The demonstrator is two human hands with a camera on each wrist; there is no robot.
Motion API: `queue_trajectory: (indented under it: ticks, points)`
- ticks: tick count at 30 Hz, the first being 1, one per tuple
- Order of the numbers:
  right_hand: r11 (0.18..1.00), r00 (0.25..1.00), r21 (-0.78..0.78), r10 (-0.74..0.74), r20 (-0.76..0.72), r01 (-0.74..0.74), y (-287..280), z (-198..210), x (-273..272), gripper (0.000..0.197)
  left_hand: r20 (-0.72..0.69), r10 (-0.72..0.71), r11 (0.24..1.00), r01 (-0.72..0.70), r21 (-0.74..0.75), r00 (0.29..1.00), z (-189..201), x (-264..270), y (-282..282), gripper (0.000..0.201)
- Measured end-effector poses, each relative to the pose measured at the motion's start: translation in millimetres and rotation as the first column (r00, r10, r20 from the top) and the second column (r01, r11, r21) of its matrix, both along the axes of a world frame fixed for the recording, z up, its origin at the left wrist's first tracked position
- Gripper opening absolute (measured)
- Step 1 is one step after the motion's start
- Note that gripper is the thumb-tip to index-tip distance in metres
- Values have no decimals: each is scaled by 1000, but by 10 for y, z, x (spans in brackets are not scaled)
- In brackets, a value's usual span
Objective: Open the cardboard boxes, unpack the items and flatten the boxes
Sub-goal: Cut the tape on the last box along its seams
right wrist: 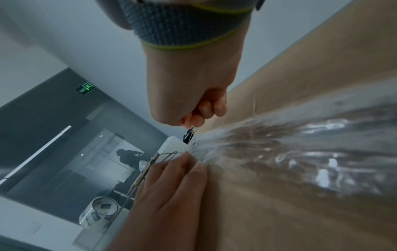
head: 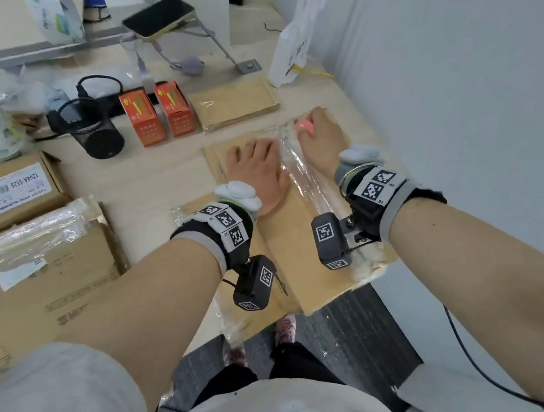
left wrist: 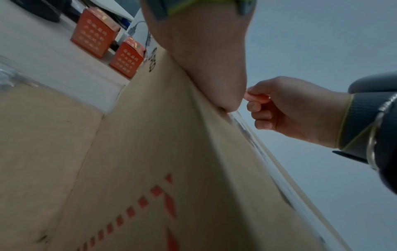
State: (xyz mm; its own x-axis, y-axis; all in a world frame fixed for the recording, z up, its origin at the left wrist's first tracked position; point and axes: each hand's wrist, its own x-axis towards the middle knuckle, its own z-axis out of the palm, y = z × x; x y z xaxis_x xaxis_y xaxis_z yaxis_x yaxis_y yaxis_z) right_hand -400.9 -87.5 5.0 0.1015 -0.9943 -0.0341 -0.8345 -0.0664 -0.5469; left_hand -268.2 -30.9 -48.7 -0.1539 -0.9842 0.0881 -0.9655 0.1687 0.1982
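A long brown cardboard box [head: 301, 252] lies on the table in front of me, its middle seam covered by clear tape [head: 300, 166]. My left hand [head: 256, 164] presses flat on the box top, fingers straight, just left of the tape. My right hand [head: 318, 135] grips a small pink cutter [head: 304, 127] at the far end of the tape. The left wrist view shows the right hand [left wrist: 285, 110] curled round the pink cutter [left wrist: 257, 98] beside the box edge [left wrist: 171, 152]. In the right wrist view the right hand [right wrist: 201, 108] sits at the wrinkled tape [right wrist: 300, 144].
Two orange cartons [head: 158, 112] and a flat brown package [head: 234, 103] stand beyond the box. A black mesh cup [head: 98, 136] lies left of them. Two more cardboard boxes [head: 36, 261] fill the left side. A phone on a stand [head: 159, 15] and a white bag [head: 295, 47] are at the back.
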Motion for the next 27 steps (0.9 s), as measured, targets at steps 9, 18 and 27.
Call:
queue_trajectory:
  ticks: [9, 18, 27]
  points:
    - [997, 996, 6, 72, 60, -73, -141, -148, 99, 27, 22, 5, 996, -7, 88, 1000, 17, -28, -103, 61]
    - [976, 975, 58, 213, -58, -209, -209, -182, 129, 26, -5, 36, 996, -35, 77, 999, -45, -38, -126, 71]
    - [968, 949, 95, 247, -198, -232, -269, -171, 218, 26, -8, 31, 997, -31, 72, 999, -42, -47, -129, 71]
